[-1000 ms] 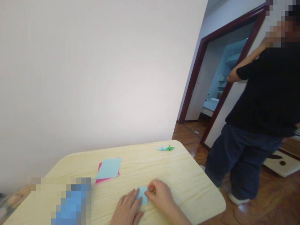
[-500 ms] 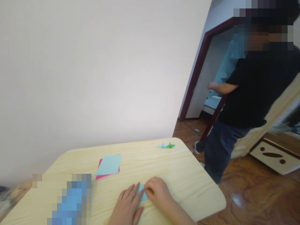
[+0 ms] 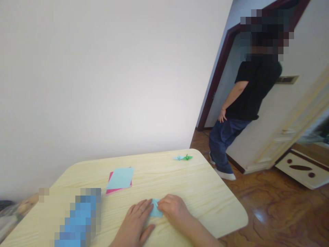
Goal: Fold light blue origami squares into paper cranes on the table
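A small folded piece of light blue origami paper [image 3: 156,212] lies on the table in front of me. My left hand [image 3: 136,216] rests flat beside it, thumb spread, with fingertips on its left edge. From the other side, my right hand [image 3: 175,208] has curled, closed fingers pinching the paper near its upper right part. Some of its folds are hidden under the fingers. Farther back stand two small folded paper cranes, a light blue crane [image 3: 178,158] and a green crane [image 3: 187,157], side by side and touching or nearly so.
Light blue paper [image 3: 120,177] overlaps a pink sheet [image 3: 110,190] at the left of the wooden table [image 3: 205,202]. A blurred blue object [image 3: 79,216] lies at the front left. A person in black [image 3: 254,89] is by the doorway; a white wall [image 3: 115,75] rises behind.
The person at the right has walked farther off towards the doorway, arm now lowered. My right fingers have shifted slightly on the paper; my left hand stays nearly in place.
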Available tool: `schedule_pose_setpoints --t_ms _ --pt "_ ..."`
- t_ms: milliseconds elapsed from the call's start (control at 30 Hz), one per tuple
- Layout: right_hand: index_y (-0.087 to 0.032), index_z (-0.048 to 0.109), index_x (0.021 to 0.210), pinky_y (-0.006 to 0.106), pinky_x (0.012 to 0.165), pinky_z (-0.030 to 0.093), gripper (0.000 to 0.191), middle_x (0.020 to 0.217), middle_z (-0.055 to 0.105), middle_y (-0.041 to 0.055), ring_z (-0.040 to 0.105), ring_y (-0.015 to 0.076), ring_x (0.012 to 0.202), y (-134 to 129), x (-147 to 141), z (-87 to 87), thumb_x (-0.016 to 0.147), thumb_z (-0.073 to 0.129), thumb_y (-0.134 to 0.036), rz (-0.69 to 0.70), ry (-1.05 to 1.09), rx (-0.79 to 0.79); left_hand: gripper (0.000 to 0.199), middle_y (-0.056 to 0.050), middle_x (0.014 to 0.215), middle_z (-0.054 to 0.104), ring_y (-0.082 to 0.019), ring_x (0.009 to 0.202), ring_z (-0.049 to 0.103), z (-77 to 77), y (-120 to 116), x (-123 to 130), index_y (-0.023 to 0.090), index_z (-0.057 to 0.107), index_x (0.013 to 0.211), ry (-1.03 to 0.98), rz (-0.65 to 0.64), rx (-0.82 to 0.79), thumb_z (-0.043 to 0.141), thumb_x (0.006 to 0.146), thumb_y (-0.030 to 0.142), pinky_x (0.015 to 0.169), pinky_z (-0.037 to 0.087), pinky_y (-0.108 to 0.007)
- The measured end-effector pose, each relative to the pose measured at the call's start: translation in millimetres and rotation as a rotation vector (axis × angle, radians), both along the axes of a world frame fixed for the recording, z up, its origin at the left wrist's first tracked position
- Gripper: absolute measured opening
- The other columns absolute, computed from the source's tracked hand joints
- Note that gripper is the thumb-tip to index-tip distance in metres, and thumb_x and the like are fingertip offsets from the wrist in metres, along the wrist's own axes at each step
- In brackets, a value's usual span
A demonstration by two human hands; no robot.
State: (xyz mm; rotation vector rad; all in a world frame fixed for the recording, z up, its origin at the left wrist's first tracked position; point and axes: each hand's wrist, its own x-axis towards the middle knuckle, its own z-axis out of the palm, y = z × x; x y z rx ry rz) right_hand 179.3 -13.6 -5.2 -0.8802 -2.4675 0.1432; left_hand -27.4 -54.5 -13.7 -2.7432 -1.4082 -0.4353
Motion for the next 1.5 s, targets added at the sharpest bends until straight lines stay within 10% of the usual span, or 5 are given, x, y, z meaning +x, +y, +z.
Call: schedule_pose_setpoints --t_ms 367,767,1500 --pt "-0.021 0.063 0.090 0.023 0.075 0.044 0.016 0.088 0.068 0.0020 0.058 0.0150 0.083 -4 3 6.3 0.084 0.050 -0.013 0.012 -0.089 -0.099 0.050 -0.006 0.139 0.040 -0.025 0.118 0.045 17.9 1 3 0.027 0.042 0.127 -0.035 -0.008 -0.103 0.055 0.080 0.032 0.094 0.040 -0.041" --pt "-0.019 0.062 0.074 0.023 0.065 0.041 0.005 0.072 0.062 0.0014 0.056 0.0157 0.073 -9 -11 23.4 0.075 0.057 -0.018 -0.449 0.051 -0.398 0.043 -0.005 0.127 0.054 -0.024 0.111 0.050 14.6 -1 0 0.025 0.045 0.125 -0.029 -0.046 -0.037 0.051 0.082 0.033 0.093 0.039 -0.040" --pt "-0.026 0.065 0.081 0.027 0.071 0.036 0.011 0.081 0.067 -0.0013 0.054 0.0156 0.079 -8 1 8.3 0.083 0.056 -0.021 -0.132 -0.121 -0.067 0.043 -0.004 0.125 0.055 -0.022 0.109 0.050 23.4 0 1 0.025 0.048 0.121 -0.062 -0.059 -0.039 0.053 0.080 0.032 0.093 0.039 -0.037"
